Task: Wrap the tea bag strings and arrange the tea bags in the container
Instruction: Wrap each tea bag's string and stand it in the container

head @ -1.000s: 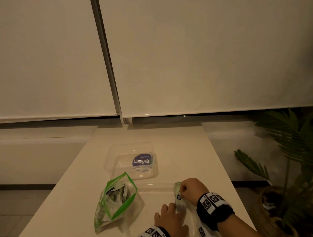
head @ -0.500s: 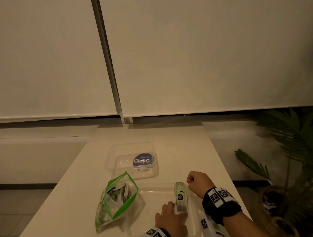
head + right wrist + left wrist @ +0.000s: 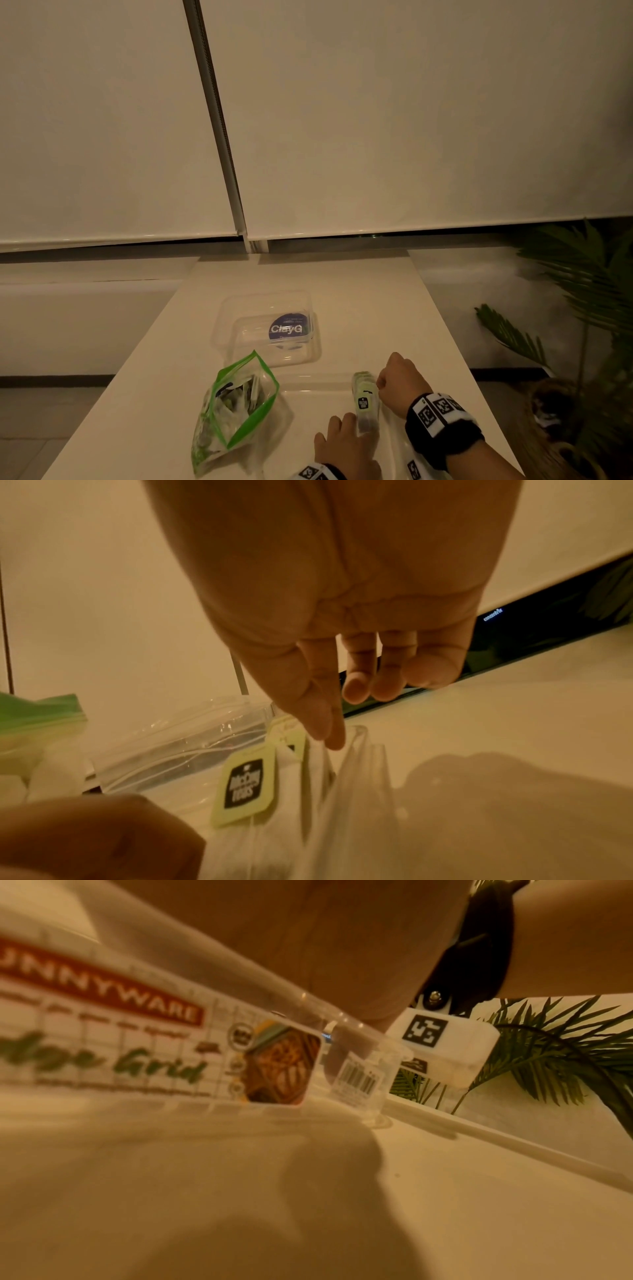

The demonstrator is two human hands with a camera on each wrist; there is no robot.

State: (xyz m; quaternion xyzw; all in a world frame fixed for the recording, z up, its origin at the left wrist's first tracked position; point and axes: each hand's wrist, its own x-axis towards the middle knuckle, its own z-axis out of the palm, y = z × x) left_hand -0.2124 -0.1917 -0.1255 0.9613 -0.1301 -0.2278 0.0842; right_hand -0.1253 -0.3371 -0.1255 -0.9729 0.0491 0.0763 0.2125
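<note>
A row of tea bags with pale green tags stands on edge at the right end of a clear container. One tag shows close up in the right wrist view. My right hand hangs just right of the row, fingers loosely curled, holding nothing; its thumb and forefinger tips point down at the container's wall. My left hand lies at the container's near side, straight fingers touching the near end of the row. In the left wrist view only the labelled wall shows.
A green-edged zip bag holding more tea bags stands left of the container. The clear lid with a blue round label lies behind it. The white table is narrow; a potted palm stands past its right edge.
My right hand has let go of the tea bags and drawn back to the right. My left hand's fingers have slid forward to the near end of the row.
</note>
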